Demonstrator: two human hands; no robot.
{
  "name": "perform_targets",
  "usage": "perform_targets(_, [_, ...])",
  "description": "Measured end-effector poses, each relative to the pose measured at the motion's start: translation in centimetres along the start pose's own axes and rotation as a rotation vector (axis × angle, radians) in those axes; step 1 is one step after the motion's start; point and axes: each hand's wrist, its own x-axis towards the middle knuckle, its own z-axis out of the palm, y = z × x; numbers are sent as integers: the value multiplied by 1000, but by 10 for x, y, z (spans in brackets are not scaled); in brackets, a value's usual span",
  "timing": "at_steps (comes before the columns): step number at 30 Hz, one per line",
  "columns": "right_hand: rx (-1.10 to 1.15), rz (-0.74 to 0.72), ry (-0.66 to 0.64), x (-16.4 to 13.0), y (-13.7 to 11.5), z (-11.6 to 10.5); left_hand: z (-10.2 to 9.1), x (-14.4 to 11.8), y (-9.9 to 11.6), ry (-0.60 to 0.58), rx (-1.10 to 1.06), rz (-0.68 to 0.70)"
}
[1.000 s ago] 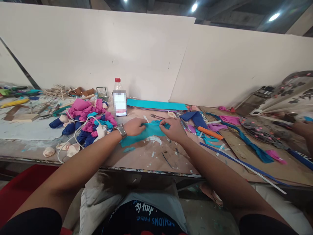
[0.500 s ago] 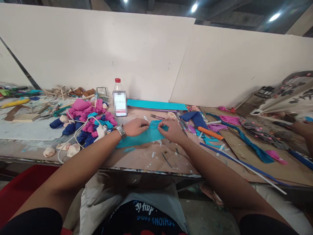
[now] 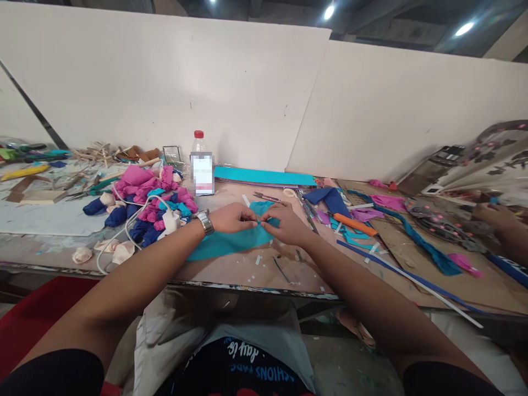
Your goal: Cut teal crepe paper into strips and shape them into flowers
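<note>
A long brown desk [image 3: 247,272] runs against white boards, its top scuffed and dotted with paper scraps. Near the front edge lies a teal sheet [image 3: 223,245]. Toward the left end sits a heap of pink, blue and teal rolls [image 3: 148,203], a white cable [image 3: 124,234] looping through it, and cream rolls [image 3: 82,255] by the front edge. At the back edge stand a bottle [image 3: 199,159] and a flat teal stack [image 3: 264,177]. Toward the right end lie an orange knife [image 3: 355,224] and blue strips [image 3: 412,242].
</note>
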Motion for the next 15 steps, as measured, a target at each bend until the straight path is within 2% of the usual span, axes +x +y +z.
perform_targets(6, [1,-32,-34,0,-7,-1,4,3,-2,-32,17,36])
perform_targets(15, [1,-57,21,0,-7,0,6,4,-6,-63,-12,-8])
